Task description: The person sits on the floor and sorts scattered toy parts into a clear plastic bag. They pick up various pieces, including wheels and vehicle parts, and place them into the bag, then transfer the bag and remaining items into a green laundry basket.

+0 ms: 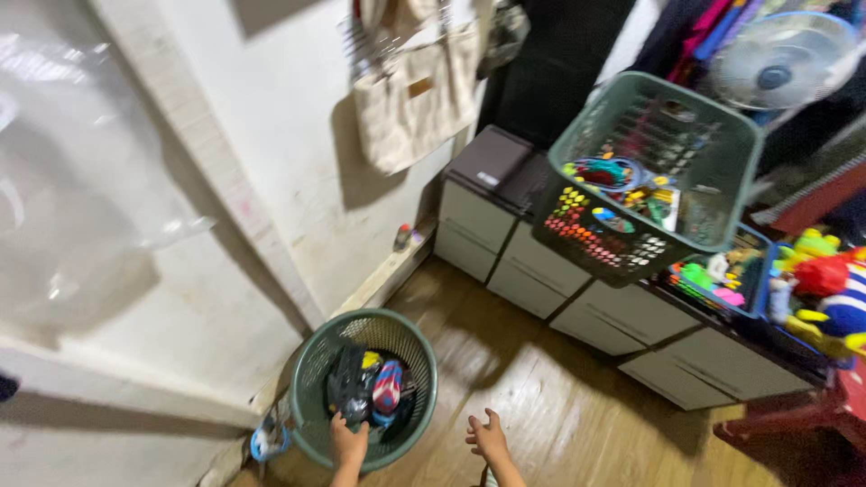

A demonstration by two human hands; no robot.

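On the wooden floor (pixel 541 397) by the wall stands a round green basket (pixel 311 383) with toys (pixel 374 388) inside. The left hand (pixel 348 444) grips its near rim; the right hand (pixel 488 437) hovers just beside, fingers spread and empty. The basket looks light, stiff plastic, best held at the rim with both hands. To the right, low drawers (pixel 541 261) carry a square green basket (pixel 722 153), tilted and full.

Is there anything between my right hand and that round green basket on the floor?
Nothing visible. The right hand hangs open beside the round green basket, only bare wooden floor between them. The left hand is already on its rim.
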